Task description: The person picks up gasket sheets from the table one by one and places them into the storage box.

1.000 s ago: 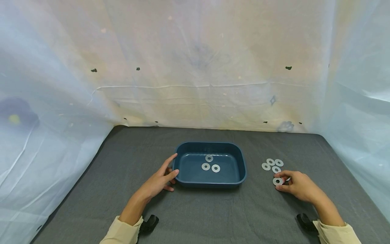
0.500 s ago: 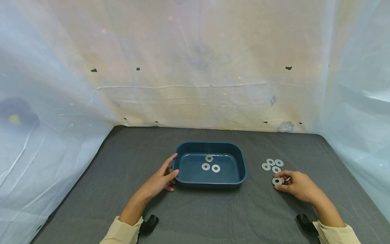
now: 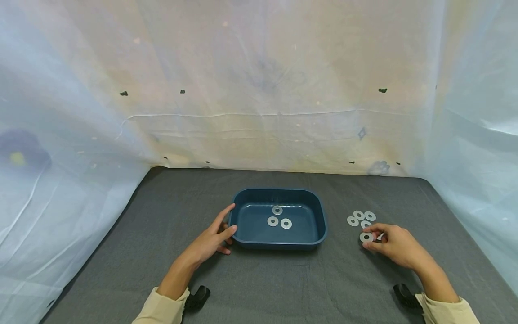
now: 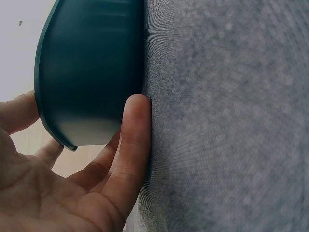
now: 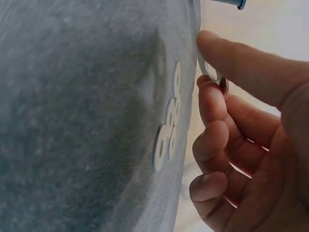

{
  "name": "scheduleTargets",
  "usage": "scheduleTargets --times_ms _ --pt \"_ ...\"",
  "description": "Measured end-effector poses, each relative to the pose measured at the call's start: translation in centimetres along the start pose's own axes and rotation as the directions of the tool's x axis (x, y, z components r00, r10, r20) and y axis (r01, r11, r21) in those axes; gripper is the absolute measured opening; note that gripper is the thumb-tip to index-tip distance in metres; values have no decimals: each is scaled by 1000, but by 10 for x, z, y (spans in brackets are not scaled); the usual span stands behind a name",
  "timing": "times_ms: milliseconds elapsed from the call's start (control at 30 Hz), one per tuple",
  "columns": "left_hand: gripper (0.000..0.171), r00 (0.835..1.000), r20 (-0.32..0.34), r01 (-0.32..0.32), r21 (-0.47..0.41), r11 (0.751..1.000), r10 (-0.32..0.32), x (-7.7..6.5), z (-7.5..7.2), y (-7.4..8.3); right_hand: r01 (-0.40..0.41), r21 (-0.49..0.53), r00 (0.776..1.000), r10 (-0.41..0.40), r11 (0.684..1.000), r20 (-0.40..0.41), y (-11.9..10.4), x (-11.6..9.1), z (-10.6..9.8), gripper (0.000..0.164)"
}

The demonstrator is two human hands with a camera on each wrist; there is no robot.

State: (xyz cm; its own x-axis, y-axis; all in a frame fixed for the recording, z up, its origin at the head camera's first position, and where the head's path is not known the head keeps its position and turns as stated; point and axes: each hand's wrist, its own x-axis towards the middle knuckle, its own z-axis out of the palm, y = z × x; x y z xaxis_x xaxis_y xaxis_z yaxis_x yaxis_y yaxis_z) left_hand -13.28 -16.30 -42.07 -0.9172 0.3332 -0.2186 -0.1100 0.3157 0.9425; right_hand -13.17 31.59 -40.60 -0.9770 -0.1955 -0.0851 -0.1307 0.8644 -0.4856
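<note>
My right hand (image 3: 396,245) pinches a flat grey washer (image 3: 366,237) between thumb and index finger, above the cloth. In the right wrist view that washer (image 5: 211,70) is seen partly edge-on, and the other fingers are bent beside it. Just beyond the hand lie several loose washers (image 3: 358,215), one of them partly hidden behind its fingers. My left hand (image 3: 210,240) is at the left end of a dark blue tray (image 3: 279,246), index finger and thumb at its rim. In the left wrist view, another finger reaches along the tray's (image 4: 91,72) outer side near the cloth.
Inside the tray, 3 washers (image 3: 286,223) lie flat near its middle. Grey cloth (image 3: 275,288) covers the table. Pale sheeting (image 3: 259,90) hangs behind the table and along both sides. Black wrist mounts (image 3: 197,299) sit at both sleeves.
My right hand has raised the pinched washer slightly and shifted it a little left and away from me. The left hand and the tray have stayed in place.
</note>
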Motion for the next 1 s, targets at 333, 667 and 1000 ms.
scheduleTargets --times_ms 333,667,1000 --pt "69 1000 8 4 -10 1000 -3 0 -1 0 19 -9 999 -20 1000 -37 -15 1 -5 38" --pt "68 1000 11 -3 3 1000 2 0 -1 0 44 -4 998 -44 999 -39 -27 3 -9 36" --pt "67 1000 -11 14 0 1000 -14 1 0 0 70 4 997 -69 998 -42 -41 7 -13 39"
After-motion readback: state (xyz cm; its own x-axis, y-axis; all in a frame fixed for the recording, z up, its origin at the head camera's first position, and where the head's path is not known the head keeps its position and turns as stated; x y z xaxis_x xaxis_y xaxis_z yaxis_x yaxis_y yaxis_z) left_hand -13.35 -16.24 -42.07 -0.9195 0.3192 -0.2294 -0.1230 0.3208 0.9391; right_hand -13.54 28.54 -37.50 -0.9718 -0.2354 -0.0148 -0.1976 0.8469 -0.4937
